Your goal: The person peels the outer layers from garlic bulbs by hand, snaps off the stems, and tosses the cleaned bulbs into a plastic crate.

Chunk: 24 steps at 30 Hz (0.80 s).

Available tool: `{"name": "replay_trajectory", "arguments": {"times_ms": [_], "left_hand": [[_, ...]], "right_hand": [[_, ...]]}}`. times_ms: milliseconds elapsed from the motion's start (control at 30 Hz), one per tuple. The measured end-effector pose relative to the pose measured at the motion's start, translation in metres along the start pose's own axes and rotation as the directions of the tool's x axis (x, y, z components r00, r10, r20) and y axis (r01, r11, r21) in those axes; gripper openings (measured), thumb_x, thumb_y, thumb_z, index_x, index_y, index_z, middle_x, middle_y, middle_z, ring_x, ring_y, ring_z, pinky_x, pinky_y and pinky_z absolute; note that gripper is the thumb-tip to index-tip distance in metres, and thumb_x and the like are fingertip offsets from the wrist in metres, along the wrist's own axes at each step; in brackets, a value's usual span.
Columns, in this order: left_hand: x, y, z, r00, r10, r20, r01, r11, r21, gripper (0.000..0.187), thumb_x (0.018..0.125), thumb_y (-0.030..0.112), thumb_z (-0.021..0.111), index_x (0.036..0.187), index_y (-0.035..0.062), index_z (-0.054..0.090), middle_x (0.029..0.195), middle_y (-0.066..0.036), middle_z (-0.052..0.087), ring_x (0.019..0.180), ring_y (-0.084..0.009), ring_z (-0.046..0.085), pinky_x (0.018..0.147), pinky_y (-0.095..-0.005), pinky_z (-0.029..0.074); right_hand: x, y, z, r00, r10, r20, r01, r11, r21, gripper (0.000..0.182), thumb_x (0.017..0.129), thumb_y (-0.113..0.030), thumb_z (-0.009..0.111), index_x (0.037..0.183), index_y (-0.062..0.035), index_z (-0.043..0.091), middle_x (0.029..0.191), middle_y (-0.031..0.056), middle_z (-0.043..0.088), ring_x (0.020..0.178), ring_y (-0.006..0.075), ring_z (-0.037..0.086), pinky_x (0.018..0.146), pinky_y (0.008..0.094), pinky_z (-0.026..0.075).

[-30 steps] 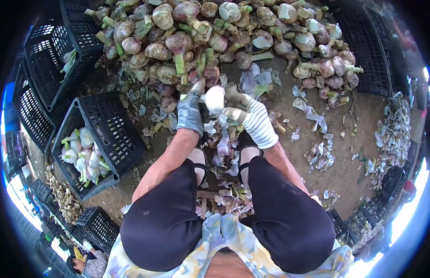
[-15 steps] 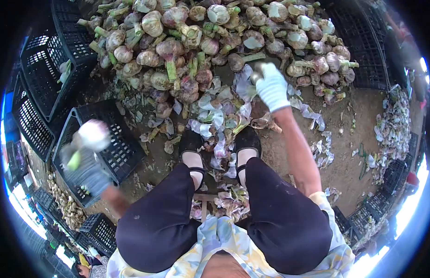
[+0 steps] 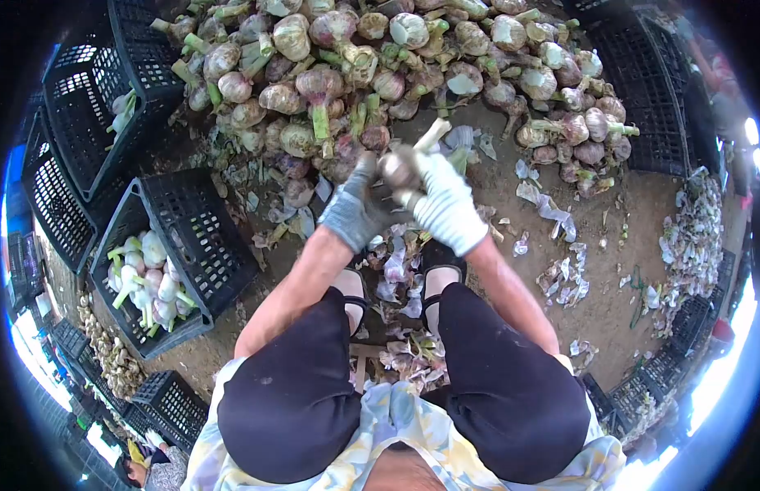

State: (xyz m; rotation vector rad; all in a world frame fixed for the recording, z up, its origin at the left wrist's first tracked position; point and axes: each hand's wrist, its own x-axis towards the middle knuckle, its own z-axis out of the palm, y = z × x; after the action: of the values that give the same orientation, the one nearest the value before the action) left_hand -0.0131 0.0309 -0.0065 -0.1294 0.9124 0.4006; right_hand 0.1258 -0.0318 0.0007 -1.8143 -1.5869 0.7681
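Observation:
My left hand [image 3: 353, 211], in a grey glove, and my right hand [image 3: 448, 206], in a white glove, meet in front of the pile. Both are closed around one garlic bulb [image 3: 399, 169], slightly blurred, its pale cut stem [image 3: 433, 133] pointing up and right. Whether the right fingers also hold a small tool is hidden. Just beyond lies a heap of unpeeled garlic [image 3: 298, 98] with brownish skins and green stems. To the left, a tilted black crate [image 3: 204, 237] holds several clean white bulbs [image 3: 151, 278].
More black crates [image 3: 94, 90] stand at the upper left, one with a few clean bulbs. Another crate [image 3: 642, 90] borders the heap on the right. Loose garlic skins [image 3: 396, 266] litter the ground between my feet, and a skin pile [image 3: 695, 229] lies far right. A person [image 3: 155, 466] appears lower left.
The left hand has left the crate, where it held a clean bulb, and come to the middle. The right hand has moved slightly left and down. Both now hold an unpeeled bulb.

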Motion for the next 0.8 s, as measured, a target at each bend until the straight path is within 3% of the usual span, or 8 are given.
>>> {"name": "replay_trajectory", "arguments": {"times_ms": [33,100,167,433,567,633,733,800], "left_hand": [[0.019,-0.007,-0.021,0.991,0.039,0.129,-0.019,0.988,-0.15,0.047,0.085,0.041,0.052,0.11,0.0015,0.051,0.107,-0.017,0.055,0.094,-0.0296,0.056,0.081,-0.0471,0.047],[0.021,-0.003,-0.038,0.956,0.096,0.278,-0.06,0.989,-0.135,0.045,0.084,0.038,0.056,0.111,0.002,0.05,0.108,-0.015,0.054,0.096,-0.0284,0.055,0.084,-0.0476,0.047],[-0.004,-0.002,-0.017,0.855,0.425,0.298,-0.459,0.887,0.051,0.038,0.082,0.025,0.062,0.111,0.0045,0.047,0.104,-0.012,0.053,0.087,-0.0279,0.059,0.073,-0.0439,0.053],[-0.019,-0.03,0.003,0.487,0.765,0.422,-0.775,0.156,0.613,0.062,0.061,0.007,0.079,0.107,0.0063,0.039,0.105,-0.005,0.045,0.096,-0.015,0.046,0.088,-0.0295,0.04],[-0.004,-0.029,-0.013,0.585,0.734,0.346,-0.75,0.326,0.576,0.049,0.073,0.018,0.072,0.11,0.0054,0.042,0.102,-0.006,0.051,0.092,-0.0153,0.051,0.081,-0.028,0.046],[-0.009,-0.022,-0.011,0.773,0.616,0.151,-0.626,0.702,0.34,0.042,0.079,0.022,0.066,0.111,0.006,0.044,0.099,-0.009,0.054,0.085,-0.017,0.056,0.072,-0.0313,0.052],[-0.012,-0.02,-0.009,0.754,0.626,0.198,-0.647,0.659,0.382,0.046,0.076,0.022,0.07,0.111,0.0057,0.044,0.1,-0.007,0.052,0.086,-0.0175,0.055,0.075,-0.0291,0.05],[-0.014,-0.02,-0.003,0.518,0.752,0.408,-0.769,0.2,0.607,0.054,0.068,0.02,0.077,0.108,0.0069,0.044,0.099,-0.006,0.051,0.088,-0.015,0.052,0.077,-0.026,0.046]], "right_hand": [[-0.009,-0.013,-0.002,0.996,0.016,0.092,-0.009,0.997,-0.074,0.047,0.068,-0.017,0.067,0.113,-0.0087,0.052,0.107,0.0161,0.052,0.1,0.0276,0.051,0.083,0.0375,0.043],[-0.015,-0.013,-0.002,0.991,0.105,0.08,-0.132,0.83,0.542,0.042,0.072,-0.016,0.067,0.111,-0.006,0.053,0.108,0.0112,0.054,0.097,0.0211,0.055,0.079,0.034,0.046],[-0.009,0.009,-0.001,0.915,0.331,0.229,-0.294,0.159,0.943,0.036,0.076,-0.015,0.066,0.108,-0.0029,0.055,0.102,0.0059,0.058,0.089,0.0142,0.057,0.072,0.029,0.048],[0.007,-0.015,0.01,0.839,0.479,0.259,-0.32,0.05,0.946,0.021,0.079,-0.014,0.065,0.097,-0.0052,0.06,0.085,0.0013,0.06,0.072,0.0099,0.056,0.061,0.0239,0.047],[-0.004,-0.008,0.007,0.83,0.499,0.248,-0.384,0.189,0.904,0.021,0.08,-0.012,0.064,0.098,-0.0036,0.06,0.081,0.0005,0.06,0.065,0.0072,0.054,0.054,0.0209,0.045],[-0.009,-0.017,-0.002,0.843,0.475,0.254,-0.445,0.347,0.825,0.021,0.08,-0.01,0.062,0.099,-0.0021,0.06,0.079,0.0001,0.06,0.061,0.005,0.052,0.048,0.0191,0.041],[-0.006,-0.014,-0.003,0.839,0.459,0.293,-0.44,0.255,0.861,0.02,0.079,-0.004,0.059,0.1,-0.0001,0.059,0.08,0.003,0.061,0.063,0.0094,0.056,0.051,0.0213,0.045],[-0.003,-0.008,-0.002,0.827,0.445,0.344,-0.405,0.046,0.913,0.02,0.079,-0.002,0.058,0.1,0.0003,0.059,0.08,0.004,0.061,0.063,0.0112,0.057,0.052,0.0221,0.046]]}}
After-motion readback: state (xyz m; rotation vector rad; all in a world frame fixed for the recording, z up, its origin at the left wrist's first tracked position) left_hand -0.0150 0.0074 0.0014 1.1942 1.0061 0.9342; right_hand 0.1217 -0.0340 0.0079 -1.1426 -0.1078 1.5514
